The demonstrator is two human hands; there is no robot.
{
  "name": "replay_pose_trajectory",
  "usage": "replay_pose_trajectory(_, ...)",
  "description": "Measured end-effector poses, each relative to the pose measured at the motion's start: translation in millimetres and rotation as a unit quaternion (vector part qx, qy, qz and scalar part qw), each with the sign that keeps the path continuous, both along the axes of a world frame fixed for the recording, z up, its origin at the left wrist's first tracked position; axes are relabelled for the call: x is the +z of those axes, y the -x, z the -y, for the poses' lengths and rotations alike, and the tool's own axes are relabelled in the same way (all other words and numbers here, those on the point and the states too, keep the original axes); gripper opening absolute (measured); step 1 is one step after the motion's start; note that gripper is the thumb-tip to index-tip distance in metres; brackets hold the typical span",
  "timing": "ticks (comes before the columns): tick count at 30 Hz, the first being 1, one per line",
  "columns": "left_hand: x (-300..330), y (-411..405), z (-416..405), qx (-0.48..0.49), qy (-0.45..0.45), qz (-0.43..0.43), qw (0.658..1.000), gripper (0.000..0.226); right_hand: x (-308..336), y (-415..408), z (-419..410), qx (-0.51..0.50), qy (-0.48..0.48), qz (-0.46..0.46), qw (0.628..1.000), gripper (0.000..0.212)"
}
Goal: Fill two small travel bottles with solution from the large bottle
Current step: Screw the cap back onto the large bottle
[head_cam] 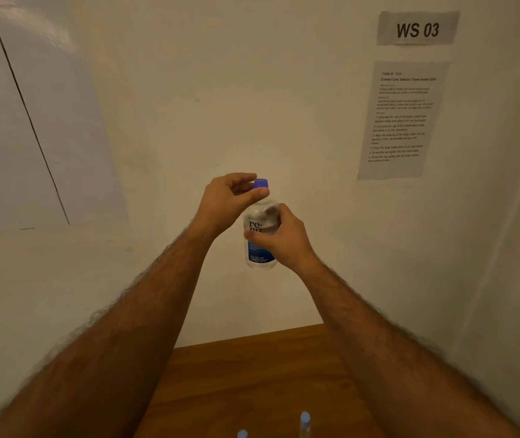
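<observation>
I hold the large clear bottle [259, 248] upright in the air in front of the wall; it has a white and blue label. My right hand [282, 237] wraps around its body. My left hand [230, 202] pinches its blue cap [261, 183] between thumb and fingers. At the bottom edge of the view the tops of two small travel bottles show above the wooden table [252, 374]: one light-blue cap [305, 418] to the right and another [242, 434] to its left. Their bodies are cut off.
A pale wall stands close behind the table. A sign reading "WS 03" [417, 29] and a printed instruction sheet [402, 120] are taped on it at the upper right. White panels [31, 121] fill the left.
</observation>
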State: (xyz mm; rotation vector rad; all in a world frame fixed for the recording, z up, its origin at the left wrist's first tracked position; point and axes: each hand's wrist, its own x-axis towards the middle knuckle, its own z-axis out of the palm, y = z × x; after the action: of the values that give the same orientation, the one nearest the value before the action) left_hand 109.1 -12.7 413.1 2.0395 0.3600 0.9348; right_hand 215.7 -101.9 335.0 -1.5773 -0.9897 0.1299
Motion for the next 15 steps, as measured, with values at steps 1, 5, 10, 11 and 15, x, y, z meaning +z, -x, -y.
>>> replay_pose_trajectory(1, -6, 1, -1, -0.008, 0.011, -0.007, 1.000, 0.048, -2, -1, 0, 0.001, 0.000, -0.003, 1.000, 0.060)
replay_pose_trajectory(5, -32, 4, -8, -0.031, 0.060, -0.031, 0.997, 0.053, -8, -7, -1, 0.008, 0.002, -0.015, 1.000, 0.064)
replay_pose_trajectory(10, -54, 3, -13, -0.042, 0.111, -0.058, 0.991, 0.063, -21, -9, -3, 0.018, 0.028, -0.031, 0.999, 0.069)
replay_pose_trajectory(11, -59, 3, -14, -0.041, 0.120, -0.061, 0.990, 0.063, -25, -9, -4, 0.019, 0.032, -0.032, 0.999, 0.069)
replay_pose_trajectory(15, -75, -1, -18, -0.038, 0.135, -0.067, 0.988, 0.056, -40, -11, -4, 0.027, 0.052, -0.041, 0.997, 0.070)
